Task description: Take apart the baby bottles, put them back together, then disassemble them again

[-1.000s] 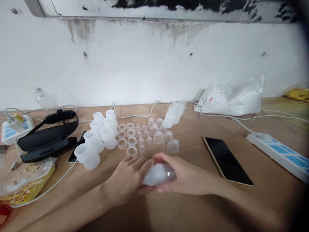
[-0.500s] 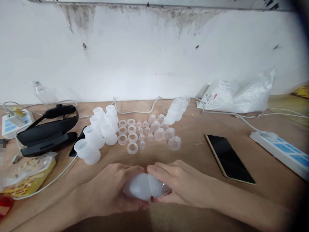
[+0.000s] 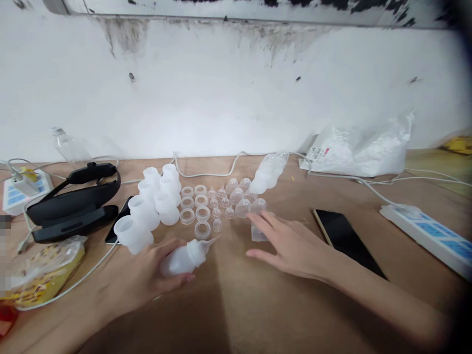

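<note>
My left hand [image 3: 147,275] is closed around a small frosted baby bottle [image 3: 179,261], tilted to the right, with a ring and a clear nipple at its mouth. My right hand [image 3: 283,241] has its fingers apart, over a clear dome cap [image 3: 258,232] partly hidden beneath them; whether they touch it I cannot tell. Beyond it are several more clear dome caps [image 3: 243,207]. Left of those lie several clear nipples [image 3: 216,213] and rows of frosted rings [image 3: 202,229]. Open frosted bottles [image 3: 140,211] stand in two columns near my left hand.
Capped bottles [image 3: 266,173] lie grouped toward the wall. A phone [image 3: 346,241] and a power strip [image 3: 427,228] are on the right, a plastic bag [image 3: 361,152] behind. On the left are a black headset [image 3: 73,201], another phone [image 3: 118,226], a yellow packet [image 3: 47,273] and a cable [image 3: 81,285].
My hands have parted. The left hand has moved left with the bottle, whose nipple now shows. My right hand has let go and moved right and forward to the dome caps.
</note>
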`<move>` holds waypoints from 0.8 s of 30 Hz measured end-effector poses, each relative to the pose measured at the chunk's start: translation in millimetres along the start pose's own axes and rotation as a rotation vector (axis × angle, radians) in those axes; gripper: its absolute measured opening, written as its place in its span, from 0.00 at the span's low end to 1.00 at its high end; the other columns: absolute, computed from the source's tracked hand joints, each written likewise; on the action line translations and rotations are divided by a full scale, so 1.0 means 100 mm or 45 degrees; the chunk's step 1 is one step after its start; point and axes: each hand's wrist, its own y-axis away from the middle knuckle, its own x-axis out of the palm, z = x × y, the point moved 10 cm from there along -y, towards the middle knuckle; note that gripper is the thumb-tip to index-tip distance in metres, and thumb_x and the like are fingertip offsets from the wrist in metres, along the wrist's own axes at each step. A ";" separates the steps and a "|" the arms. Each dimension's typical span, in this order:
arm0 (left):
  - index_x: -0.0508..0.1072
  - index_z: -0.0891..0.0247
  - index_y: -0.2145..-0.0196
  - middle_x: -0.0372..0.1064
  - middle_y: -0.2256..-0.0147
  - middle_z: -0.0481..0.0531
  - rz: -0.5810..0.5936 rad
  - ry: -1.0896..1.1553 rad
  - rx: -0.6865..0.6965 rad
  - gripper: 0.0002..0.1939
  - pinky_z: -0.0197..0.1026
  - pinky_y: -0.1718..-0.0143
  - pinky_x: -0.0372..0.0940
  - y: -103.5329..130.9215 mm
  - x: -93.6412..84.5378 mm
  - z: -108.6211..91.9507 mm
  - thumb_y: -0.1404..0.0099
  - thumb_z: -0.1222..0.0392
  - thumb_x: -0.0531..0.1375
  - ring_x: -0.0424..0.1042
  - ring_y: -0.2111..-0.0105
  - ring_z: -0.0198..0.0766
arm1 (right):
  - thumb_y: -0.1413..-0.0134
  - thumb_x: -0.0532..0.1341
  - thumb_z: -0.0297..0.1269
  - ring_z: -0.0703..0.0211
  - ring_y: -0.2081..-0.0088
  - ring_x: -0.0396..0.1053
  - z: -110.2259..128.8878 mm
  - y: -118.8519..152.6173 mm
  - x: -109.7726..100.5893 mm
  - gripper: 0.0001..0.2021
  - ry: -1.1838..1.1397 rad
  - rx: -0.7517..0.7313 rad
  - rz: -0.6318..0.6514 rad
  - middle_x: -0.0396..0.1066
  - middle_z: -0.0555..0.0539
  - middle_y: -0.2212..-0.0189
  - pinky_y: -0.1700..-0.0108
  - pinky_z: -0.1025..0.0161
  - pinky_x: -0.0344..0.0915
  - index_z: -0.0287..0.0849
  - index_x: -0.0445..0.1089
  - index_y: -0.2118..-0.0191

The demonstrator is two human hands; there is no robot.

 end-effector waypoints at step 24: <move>0.64 0.65 0.60 0.69 0.62 0.57 -0.357 -0.405 0.559 0.16 0.46 0.64 0.63 -0.01 0.10 -0.56 0.42 0.52 0.55 0.69 0.63 0.46 | 0.42 0.44 0.45 0.63 0.75 0.68 0.68 -0.17 0.34 0.17 -1.476 0.027 0.656 0.70 0.45 0.70 0.76 0.67 0.63 0.37 0.61 0.61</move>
